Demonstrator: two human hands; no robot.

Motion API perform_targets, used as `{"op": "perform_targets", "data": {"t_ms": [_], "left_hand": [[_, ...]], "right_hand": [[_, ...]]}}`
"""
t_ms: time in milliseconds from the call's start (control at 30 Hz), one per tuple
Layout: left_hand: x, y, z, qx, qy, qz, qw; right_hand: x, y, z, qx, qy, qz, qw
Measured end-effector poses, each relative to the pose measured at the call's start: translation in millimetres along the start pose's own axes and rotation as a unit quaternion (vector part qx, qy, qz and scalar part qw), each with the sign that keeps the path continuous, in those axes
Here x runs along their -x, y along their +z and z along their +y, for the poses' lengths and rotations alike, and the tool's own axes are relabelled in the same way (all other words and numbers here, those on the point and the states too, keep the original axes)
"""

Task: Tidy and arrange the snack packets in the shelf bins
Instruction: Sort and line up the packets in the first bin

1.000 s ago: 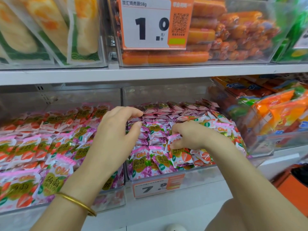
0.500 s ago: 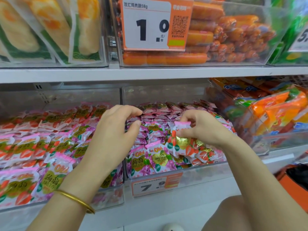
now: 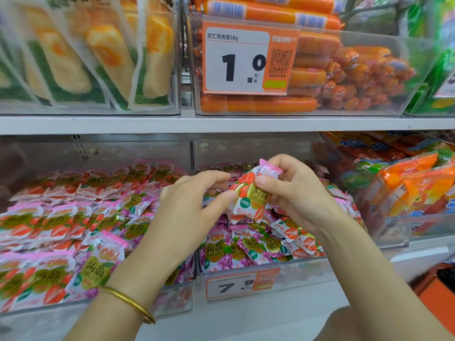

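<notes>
Two clear bins on the lower shelf hold several small pink snack packets. The left bin (image 3: 172, 301) has strawberry-print packets (image 3: 44, 227), the middle bin (image 3: 305, 269) mostly purple-print ones (image 3: 221, 252). Above the middle bin my right hand (image 3: 295, 193) pinches a small bunch of strawberry packets (image 3: 248, 195) by its top. My left hand (image 3: 189, 205) pinches the bunch's lower left edge between thumb and forefinger. A gold bangle circles my left wrist.
The upper shelf carries a bin of orange sausages (image 3: 344, 77) behind a price tag (image 3: 246, 60) and a bin of yellow-green packs (image 3: 86, 57). A bin of orange bags (image 3: 406, 188) stands to the right. A 7.9 price tag (image 3: 241, 284) fronts the middle bin.
My right hand has lifted the strawberry packets up out of the middle bin. My left hand has moved right from the divider and taken hold of their edge.
</notes>
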State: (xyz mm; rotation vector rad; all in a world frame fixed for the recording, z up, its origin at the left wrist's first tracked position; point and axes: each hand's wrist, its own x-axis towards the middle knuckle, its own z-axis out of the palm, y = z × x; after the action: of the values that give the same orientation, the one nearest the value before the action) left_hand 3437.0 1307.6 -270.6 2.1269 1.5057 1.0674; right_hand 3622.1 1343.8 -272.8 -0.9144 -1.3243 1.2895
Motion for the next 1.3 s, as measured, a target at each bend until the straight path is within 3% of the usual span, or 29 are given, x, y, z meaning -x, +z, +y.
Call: {"op": "perform_targets", "data": {"t_ms": [133,267,500,700,833,933,1000,1100,1167,1233,1300], "left_hand": [[1,-5,-4,0.033,-0.011,0.033,0.999],[5,-16,-7,0.165,-0.058,0.068,0.982],[24,-54,-30,0.216,-0.094,0.028,0.972],[40,-112,-94,0.019,-0.192,0.183,0.964],[55,-132,-118,-0.045,-0.234,0.188,0.953],[59,-136,-126,-0.060,-0.244,0.170,0.953],[59,-138,-128,-0.053,-0.244,0.164,0.954],[61,-139,-130,-0.059,-0.247,0.146,0.956],[62,-138,-135,-0.067,-0.246,0.121,0.959],[63,-137,-141,-0.087,-0.244,0.100,0.961],[64,-137,-146,-0.117,-0.244,0.082,0.959]], "right_hand": [[-3,21,0,-0.058,-0.003,-0.012,0.998],[-4,34,1,-0.081,0.014,-0.030,0.996],[-7,75,-10,-0.001,0.037,-0.089,0.995],[-36,136,-9,0.154,0.030,-0.057,0.986],[-76,175,13,0.238,0.068,-0.021,0.969],[-95,204,26,0.242,0.154,-0.037,0.957],[-97,224,33,0.298,0.185,-0.077,0.933],[-95,238,39,0.555,0.118,-0.140,0.812],[-97,236,37,0.596,0.106,-0.140,0.783],[-100,229,33,0.570,0.117,-0.139,0.801],[-100,225,32,0.486,0.132,-0.127,0.855]]}}
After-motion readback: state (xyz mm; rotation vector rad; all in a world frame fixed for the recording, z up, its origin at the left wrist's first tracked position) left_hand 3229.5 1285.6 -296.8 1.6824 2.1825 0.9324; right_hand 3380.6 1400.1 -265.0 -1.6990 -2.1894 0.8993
